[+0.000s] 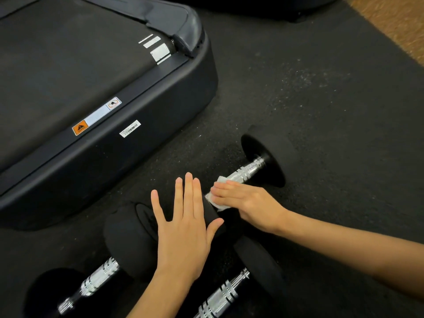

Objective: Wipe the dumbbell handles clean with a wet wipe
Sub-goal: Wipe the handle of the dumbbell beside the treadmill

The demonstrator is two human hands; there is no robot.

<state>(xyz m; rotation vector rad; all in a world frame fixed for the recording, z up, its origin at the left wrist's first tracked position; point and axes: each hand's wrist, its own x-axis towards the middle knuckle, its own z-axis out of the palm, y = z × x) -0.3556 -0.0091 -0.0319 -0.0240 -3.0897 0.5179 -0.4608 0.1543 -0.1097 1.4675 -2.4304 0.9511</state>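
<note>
A black dumbbell lies on the floor, its chrome handle (pixel 249 169) running up-right to the far head (pixel 270 154). My left hand (pixel 183 228) rests flat, fingers straight, on its near head (pixel 212 218). My right hand (pixel 250 207) holds a white wet wipe (pixel 221 180) against the handle close to that near head, with wipe edges showing above and below the fingers. The thumb is hidden. Two more dumbbells lie nearer me: one at lower left (pixel 98 278), one at bottom centre (pixel 220 297).
The black end of a treadmill (pixel 128 106) fills the upper left, close to the dumbbells. Everything sits on a black rubber mat (pixel 321 88). A strip of brown floor (pixel 403 26) shows at the top right corner.
</note>
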